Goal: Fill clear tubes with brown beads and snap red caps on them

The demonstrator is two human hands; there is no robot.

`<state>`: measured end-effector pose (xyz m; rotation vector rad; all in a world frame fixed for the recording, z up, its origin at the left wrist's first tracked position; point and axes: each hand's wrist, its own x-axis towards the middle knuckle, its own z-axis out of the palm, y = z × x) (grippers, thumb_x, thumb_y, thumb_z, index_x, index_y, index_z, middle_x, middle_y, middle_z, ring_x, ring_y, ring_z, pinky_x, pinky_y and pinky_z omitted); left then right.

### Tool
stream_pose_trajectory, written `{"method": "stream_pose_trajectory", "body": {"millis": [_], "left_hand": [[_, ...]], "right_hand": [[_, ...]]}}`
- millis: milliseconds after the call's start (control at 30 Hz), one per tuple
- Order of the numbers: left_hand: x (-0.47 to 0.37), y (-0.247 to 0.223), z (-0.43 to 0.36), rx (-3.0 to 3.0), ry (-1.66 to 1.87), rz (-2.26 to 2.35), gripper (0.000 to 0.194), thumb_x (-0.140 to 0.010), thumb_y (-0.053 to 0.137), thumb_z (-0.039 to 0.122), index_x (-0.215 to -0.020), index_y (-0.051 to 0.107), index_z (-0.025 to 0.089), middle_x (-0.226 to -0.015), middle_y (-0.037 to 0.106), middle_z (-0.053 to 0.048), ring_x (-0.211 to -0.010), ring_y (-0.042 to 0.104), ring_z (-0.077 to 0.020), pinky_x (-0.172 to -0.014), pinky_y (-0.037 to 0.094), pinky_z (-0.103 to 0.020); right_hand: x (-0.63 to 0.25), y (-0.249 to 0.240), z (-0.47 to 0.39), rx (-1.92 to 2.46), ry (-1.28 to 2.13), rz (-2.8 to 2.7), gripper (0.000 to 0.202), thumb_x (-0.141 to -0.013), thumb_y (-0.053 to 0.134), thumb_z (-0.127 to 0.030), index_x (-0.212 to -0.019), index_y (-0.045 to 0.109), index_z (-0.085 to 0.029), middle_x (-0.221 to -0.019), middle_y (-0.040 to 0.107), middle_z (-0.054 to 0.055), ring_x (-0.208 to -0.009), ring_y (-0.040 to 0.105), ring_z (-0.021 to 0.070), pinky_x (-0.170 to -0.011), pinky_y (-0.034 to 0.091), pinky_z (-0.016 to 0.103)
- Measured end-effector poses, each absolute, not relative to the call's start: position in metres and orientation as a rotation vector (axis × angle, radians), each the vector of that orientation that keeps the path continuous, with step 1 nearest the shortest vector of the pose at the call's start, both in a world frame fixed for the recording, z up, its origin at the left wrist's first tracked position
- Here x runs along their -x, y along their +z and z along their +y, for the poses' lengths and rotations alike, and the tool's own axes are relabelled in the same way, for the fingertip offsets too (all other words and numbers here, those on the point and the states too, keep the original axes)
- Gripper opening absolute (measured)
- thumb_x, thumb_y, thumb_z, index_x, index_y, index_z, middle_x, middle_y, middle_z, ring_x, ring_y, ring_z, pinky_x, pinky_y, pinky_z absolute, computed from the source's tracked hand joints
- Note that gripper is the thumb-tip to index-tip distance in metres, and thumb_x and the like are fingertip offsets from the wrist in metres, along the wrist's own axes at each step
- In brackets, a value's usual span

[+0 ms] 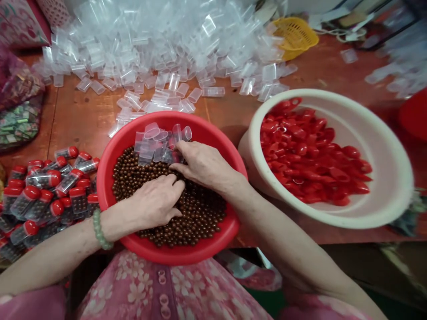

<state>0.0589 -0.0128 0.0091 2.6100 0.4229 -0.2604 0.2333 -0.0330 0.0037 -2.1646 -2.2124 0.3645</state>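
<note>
A red basin (106,178) in front of me holds many small brown beads (193,222). Clear plastic vials (151,144) lie in a pile on the beads at the far side. My right hand (207,166) reaches over this pile, thumb and fingers closed around a clear vial at its edge. Low over the beads, my left hand (158,200) has bent fingers, the thumb towards me; whatever lies between them is hidden. A green bead bracelet (100,229) circles the left wrist.
Filled vials with red caps (50,191) are heaped at left. A white basin (393,178) at right contains red caps (310,160). Behind are a large heap of clear vials (160,49) and a yellow basket (296,35). A bag (20,115) stands far left.
</note>
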Motion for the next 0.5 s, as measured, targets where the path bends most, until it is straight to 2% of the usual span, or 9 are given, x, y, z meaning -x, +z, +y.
{"method": "stream_pose_trajectory", "body": {"millis": [67,233,300,400,500], "left_hand": [[-0.065,0.000,-0.020,-2.610,-0.304,0.476,0.036,-0.085,0.064,0.034,-0.111,0.053,0.011,-0.116,0.057,-0.014,-0.103,0.059,-0.0289,-0.089,0.053,-0.042],[-0.068,-0.007,-0.023,-2.564,-0.244,0.597,0.018,-0.090,0.053,0.024,-0.104,0.054,0.013,-0.108,0.059,-0.013,-0.101,0.060,-0.0270,-0.090,0.053,-0.044],[-0.062,0.000,-0.020,-2.485,-0.143,0.644,0.018,-0.092,0.051,0.027,-0.103,0.053,0.013,-0.107,0.059,-0.012,-0.099,0.060,-0.0253,-0.090,0.053,-0.043],[-0.047,0.014,-0.018,-2.302,0.066,0.686,0.025,-0.094,0.047,0.025,-0.117,0.046,0.014,-0.113,0.059,-0.012,-0.100,0.060,-0.0219,-0.092,0.052,-0.040],[-0.033,0.025,-0.021,-2.214,0.144,0.709,0.033,-0.092,0.047,0.020,-0.124,0.041,0.016,-0.115,0.060,-0.011,-0.103,0.061,-0.0218,-0.093,0.052,-0.040]], "right_hand": [[-0.233,0.003,-0.034,2.160,0.389,-2.201,0.031,-0.086,0.064,-0.031,-0.111,0.054,-0.014,-0.103,0.068,0.012,-0.095,0.063,0.0263,-0.077,0.045,0.033],[-0.237,0.001,-0.042,2.068,0.411,-2.184,0.032,-0.087,0.063,-0.025,-0.116,0.056,-0.014,-0.111,0.065,0.012,-0.104,0.061,0.0269,-0.087,0.046,0.036],[-0.242,0.001,-0.047,2.030,0.408,-2.134,0.030,-0.088,0.060,-0.024,-0.116,0.056,-0.015,-0.110,0.064,0.012,-0.104,0.060,0.0262,-0.089,0.046,0.037],[-0.253,0.000,-0.052,1.986,0.476,-1.964,0.018,-0.092,0.053,-0.021,-0.107,0.060,-0.016,-0.104,0.066,0.010,-0.099,0.061,0.0230,-0.090,0.046,0.035],[-0.262,-0.003,-0.047,2.019,0.529,-1.738,0.018,-0.092,0.047,-0.016,-0.101,0.061,-0.016,-0.101,0.067,0.010,-0.095,0.062,0.0212,-0.089,0.046,0.034]]}}
